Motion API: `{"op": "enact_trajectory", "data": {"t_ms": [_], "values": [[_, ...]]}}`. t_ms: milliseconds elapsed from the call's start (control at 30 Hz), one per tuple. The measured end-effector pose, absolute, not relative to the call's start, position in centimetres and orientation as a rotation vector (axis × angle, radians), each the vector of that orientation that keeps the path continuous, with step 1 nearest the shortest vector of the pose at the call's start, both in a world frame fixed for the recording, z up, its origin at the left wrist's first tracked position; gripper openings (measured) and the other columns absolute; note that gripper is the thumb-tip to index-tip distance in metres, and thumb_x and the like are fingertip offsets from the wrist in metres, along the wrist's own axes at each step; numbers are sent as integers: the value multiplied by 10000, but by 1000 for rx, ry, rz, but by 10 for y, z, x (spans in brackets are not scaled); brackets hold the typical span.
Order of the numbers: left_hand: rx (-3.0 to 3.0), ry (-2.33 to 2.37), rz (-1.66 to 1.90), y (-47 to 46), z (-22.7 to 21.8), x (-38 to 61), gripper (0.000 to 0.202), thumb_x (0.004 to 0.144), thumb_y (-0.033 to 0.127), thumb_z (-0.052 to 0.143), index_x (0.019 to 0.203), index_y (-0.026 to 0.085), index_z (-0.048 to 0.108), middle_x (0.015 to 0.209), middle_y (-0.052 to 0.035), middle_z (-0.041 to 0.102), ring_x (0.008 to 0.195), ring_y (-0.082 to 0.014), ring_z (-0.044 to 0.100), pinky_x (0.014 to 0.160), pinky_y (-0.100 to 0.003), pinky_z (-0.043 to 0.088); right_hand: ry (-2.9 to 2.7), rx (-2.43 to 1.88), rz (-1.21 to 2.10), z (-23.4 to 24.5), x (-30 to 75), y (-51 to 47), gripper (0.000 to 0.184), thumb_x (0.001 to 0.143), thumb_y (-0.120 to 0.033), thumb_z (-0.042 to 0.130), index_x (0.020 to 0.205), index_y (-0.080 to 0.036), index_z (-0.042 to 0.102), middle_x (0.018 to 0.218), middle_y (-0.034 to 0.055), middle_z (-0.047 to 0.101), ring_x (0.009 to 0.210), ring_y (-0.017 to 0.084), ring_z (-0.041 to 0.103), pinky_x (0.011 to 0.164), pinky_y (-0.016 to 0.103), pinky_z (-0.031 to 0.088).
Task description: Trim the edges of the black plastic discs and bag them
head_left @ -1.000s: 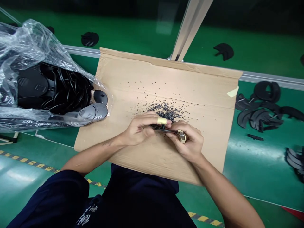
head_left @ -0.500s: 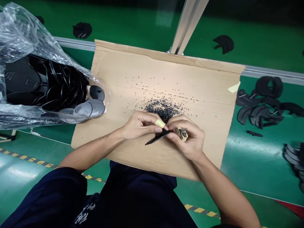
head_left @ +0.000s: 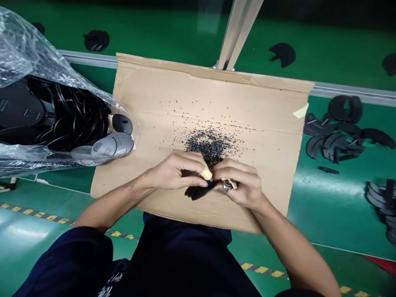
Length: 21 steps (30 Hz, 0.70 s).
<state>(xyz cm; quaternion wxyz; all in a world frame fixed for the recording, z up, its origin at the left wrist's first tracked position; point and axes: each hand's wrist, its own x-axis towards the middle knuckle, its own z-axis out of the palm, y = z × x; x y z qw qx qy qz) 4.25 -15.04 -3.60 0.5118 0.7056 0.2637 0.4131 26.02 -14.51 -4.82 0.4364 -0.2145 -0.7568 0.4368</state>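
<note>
My left hand [head_left: 175, 171] grips a curved black plastic piece [head_left: 198, 192] between thumb and fingers, with its wide end showing below the hand. One finger wears yellowish tape [head_left: 206, 174]. My right hand [head_left: 243, 183] is shut on a small tool with a metal tip and a taped beige handle [head_left: 228, 185], pressed against the black piece's far end. Both hands rest just below a heap of black plastic trimmings [head_left: 208, 144] on a cardboard sheet [head_left: 213, 93]. Finer black bits lie scattered around the heap.
A clear plastic bag [head_left: 27, 53] at the left holds black rings and discs, with grey moulded discs [head_left: 107, 147] at its mouth. Black curved parts [head_left: 334, 144] lie on the green surface at the right. A metal rail [head_left: 355, 94] and an upright beam [head_left: 238, 29] cross behind the cardboard.
The black piece has turned from a thin edge-on strip to show its wider face. Both hands have dropped slightly toward me and come closer together.
</note>
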Motion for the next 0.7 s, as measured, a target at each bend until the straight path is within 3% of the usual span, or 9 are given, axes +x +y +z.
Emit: {"op": "enact_trajectory", "data": {"t_ms": [233,367,700], "values": [[1343,659,981,-147,-48,50,175,840,328,809,863,154,808,808,-69,743,694,-96,684,622,-171,535,-1804,-627,1119,-37,261,-140,106,880,-291,770,911,-206,717,841,46,678,729,146,653,632,263,534],[1378,637,926,-147,-46,44,145,804,287,841,796,148,802,750,-60,736,648,-90,674,607,-161,527,-1890,-576,1169,-38,261,-143,130,911,-315,732,892,-188,715,817,53,667,687,140,632,608,265,517],[1492,747,946,-150,-40,47,213,883,337,762,805,141,785,741,-54,714,638,-87,643,577,-162,494,-1871,-593,1065,-44,263,-141,67,899,-267,746,894,-200,741,817,47,696,694,142,651,621,267,535]]}}
